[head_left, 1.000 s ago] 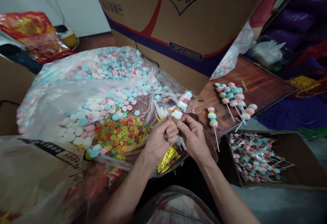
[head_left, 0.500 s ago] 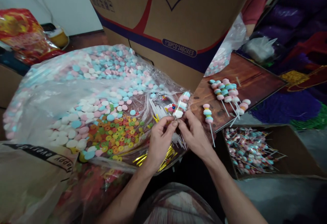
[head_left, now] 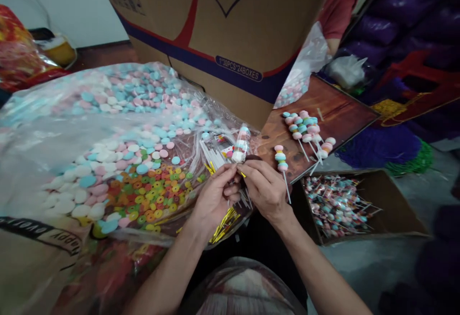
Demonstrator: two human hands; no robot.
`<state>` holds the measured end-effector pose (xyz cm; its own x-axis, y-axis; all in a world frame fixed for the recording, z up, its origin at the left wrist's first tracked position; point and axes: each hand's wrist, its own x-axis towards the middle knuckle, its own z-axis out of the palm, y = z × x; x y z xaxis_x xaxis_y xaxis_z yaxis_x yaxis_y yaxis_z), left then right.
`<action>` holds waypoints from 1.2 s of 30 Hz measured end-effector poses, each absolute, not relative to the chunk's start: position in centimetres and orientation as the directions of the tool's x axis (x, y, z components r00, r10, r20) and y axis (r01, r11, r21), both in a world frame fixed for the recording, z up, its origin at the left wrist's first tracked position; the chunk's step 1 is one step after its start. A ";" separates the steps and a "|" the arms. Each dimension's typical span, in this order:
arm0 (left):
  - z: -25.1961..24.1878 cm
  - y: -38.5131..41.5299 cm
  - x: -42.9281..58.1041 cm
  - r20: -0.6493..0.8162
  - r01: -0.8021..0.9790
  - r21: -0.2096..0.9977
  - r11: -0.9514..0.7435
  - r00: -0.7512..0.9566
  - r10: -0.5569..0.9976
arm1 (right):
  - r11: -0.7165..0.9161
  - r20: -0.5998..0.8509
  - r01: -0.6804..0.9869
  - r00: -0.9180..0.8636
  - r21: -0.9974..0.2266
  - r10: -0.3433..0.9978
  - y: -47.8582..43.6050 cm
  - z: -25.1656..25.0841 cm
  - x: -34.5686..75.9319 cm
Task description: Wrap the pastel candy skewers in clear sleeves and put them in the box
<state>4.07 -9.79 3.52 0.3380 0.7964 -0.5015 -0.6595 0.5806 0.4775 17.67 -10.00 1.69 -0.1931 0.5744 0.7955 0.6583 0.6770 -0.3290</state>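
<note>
Both hands meet at the middle of the view. My left hand [head_left: 215,197] and my right hand [head_left: 264,188] pinch the base of a wrapped candy stick [head_left: 241,144], a stack of white, pink and blue discs in a clear sleeve that points up and away. A gold twist tie [head_left: 242,173] shows between the fingertips. More gold ties [head_left: 223,223] lie in a bundle under my left wrist. A pile of clear sleeves [head_left: 212,154] lies just left of the stick.
A big clear bag [head_left: 118,128] holds pastel discs and small coloured rings. A large cardboard box [head_left: 223,32] stands behind. Unwrapped candy sticks [head_left: 305,133] lie on a wooden board [head_left: 334,109]. A low carton [head_left: 381,185] holds wrapped sticks. A person in a red sleeve [head_left: 336,5] is at the back right.
The view has drifted rightward, so everything sits a little further left. My fingers have closed tighter round the base of the stick, and the stick now stands more upright.
</note>
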 end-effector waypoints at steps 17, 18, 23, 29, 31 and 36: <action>5.9 -10.1 4.4 -0.190 -0.252 0.942 0.223 0.150 0.970 | 0.329 0.447 0.406 0.241 -0.853 0.861 -11.9 5.3 16.9; 5.8 -10.3 4.4 -0.225 -0.226 0.942 0.249 0.127 0.966 | 0.348 0.463 0.397 0.241 -0.849 0.853 -12.0 5.3 16.8; 5.3 -10.6 5.2 -0.278 -0.285 0.903 0.322 0.184 0.943 | 0.209 0.259 0.202 0.262 -0.957 0.930 -13.5 4.0 16.6; 4.0 -11.1 7.8 -0.271 -0.211 0.925 0.315 0.215 0.938 | -0.073 -0.075 -0.016 0.234 -0.997 0.969 -16.8 1.3 17.9; 3.2 -9.7 7.8 -0.183 -0.064 0.976 0.210 0.288 0.940 | -0.056 -0.080 -0.074 0.370 -0.996 0.926 -17.4 0.4 19.2; 0.4 -2.0 4.5 0.189 0.490 0.858 -0.157 -0.018 0.982 | 0.105 -0.185 -0.347 0.706 -0.932 0.683 -17.4 -0.7 25.7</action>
<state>4.53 -2.03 0.38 -0.0178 0.9817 0.1894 0.4896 -0.1566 0.8578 25.72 -17.36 -0.73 0.7061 0.6834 -0.1854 -0.3467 0.1054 -0.9320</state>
